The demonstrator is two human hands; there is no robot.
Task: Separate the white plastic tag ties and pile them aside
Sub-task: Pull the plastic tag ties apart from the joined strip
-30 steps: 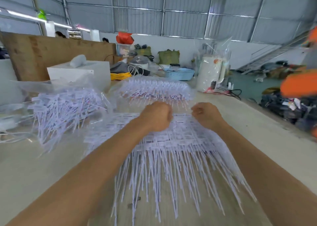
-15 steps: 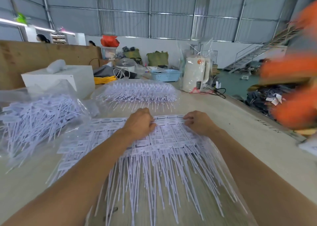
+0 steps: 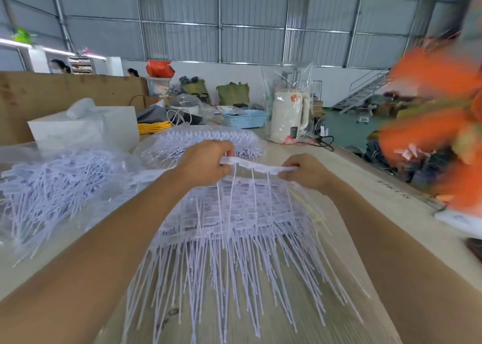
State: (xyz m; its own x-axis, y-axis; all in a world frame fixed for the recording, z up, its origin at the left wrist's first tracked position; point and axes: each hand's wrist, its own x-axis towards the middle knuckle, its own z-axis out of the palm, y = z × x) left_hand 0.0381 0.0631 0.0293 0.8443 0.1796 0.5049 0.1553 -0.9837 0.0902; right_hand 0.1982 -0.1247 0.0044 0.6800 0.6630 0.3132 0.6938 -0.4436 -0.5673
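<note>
- The left hand [image 3: 206, 162] and the right hand [image 3: 305, 170] each pinch one end of a white strip of ties [image 3: 257, 166], fingers curled onto it, holding it raised above the stack of ties [image 3: 234, 229] on the table [image 3: 360, 187].
- About 4 thin tails hang from the strip down toward the stack.
- The stack lies between the 2 forearms on a clear plastic sheet [image 3: 347, 255], its long tails fanned toward the person.
- A loose heap of ties [image 3: 49, 187] sits to the left in clear plastic, near the stack.
- A second bag of ties [image 3: 200, 140] lies just behind the hands; the left hand hides part of it.
- A white box [image 3: 86, 129] stands at the far left of the table, with yellow cable [image 3: 152, 127] beside it.
- A blue basket [image 3: 245, 118] and a white kettle [image 3: 288, 116] wrapped in clear film stand at the far edge.
- A blurred orange shape [image 3: 430, 124] covers the right side, blocking what lies behind it.
- A brown board [image 3: 52, 93] stands behind the box.
</note>
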